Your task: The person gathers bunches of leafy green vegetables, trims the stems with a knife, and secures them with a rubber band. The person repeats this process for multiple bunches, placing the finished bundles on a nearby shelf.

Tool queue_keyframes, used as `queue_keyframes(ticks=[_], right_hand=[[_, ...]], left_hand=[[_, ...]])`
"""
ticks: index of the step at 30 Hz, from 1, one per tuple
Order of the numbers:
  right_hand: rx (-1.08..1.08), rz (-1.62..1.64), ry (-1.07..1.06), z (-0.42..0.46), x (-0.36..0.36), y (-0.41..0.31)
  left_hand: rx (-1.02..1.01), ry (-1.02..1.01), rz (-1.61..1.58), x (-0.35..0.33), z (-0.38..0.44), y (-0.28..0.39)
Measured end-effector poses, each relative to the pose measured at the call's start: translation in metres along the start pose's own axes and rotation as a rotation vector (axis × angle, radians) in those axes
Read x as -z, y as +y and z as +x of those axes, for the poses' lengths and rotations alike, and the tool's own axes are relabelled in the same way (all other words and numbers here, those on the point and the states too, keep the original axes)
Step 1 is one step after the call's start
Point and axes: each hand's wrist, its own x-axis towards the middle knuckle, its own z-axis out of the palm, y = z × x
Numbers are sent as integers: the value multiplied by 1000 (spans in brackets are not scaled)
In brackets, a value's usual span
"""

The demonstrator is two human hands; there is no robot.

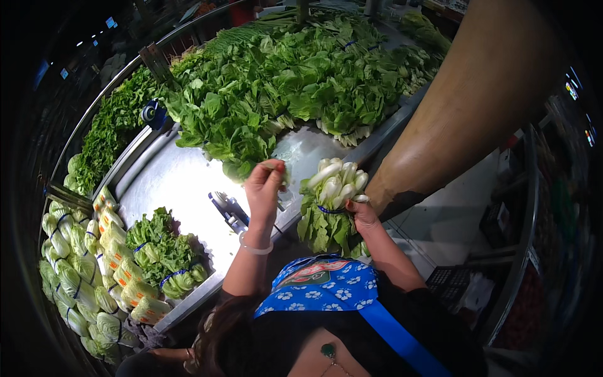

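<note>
My right hand (363, 214) grips a bunch of white-stemmed leafy greens (334, 186), held stems up and leaves down, with a blue tie around it. To its left, my left hand (267, 181) is raised over the edge of the metal counter (165, 174), thumb and fingers pinched together. A small pale green piece, blurred, shows at its fingertips; I cannot tell exactly what it is. A blue tape dispenser (228, 209) lies on the counter just left of my left forearm.
Heaped leafy greens (292, 80) cover the counter's far part. Tied lettuce bunches (165, 249) and wrapped napa cabbages (85, 273) lie at the left. A second tape dispenser (153, 114) sits by the divider. A thick brown column (452, 108) rises at the right, close to my right hand.
</note>
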Motion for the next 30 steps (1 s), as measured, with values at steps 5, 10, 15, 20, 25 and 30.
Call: queue_keyframes(ticks=[5, 10, 15, 20, 25, 30], right_hand=[[106, -33, 93, -12, 20, -19], [153, -318, 14, -18, 0, -65], [101, -393, -122, -23, -8, -66], [-43, -329, -145, -21, -9, -70], [-163, -349, -178, -15, 4, -75], [-80, -163, -6, -4, 30, -71]], left_hand=[[166, -459, 49, 51, 21, -4], [-470, -453, 1018, -30, 8, 9], [-714, -681, 1003, -66, 26, 14], [-1045, -788, 1265, -54, 30, 21], [-1002, -855, 1219, -41, 44, 25], [-194, -779, 629, 0, 49, -6]])
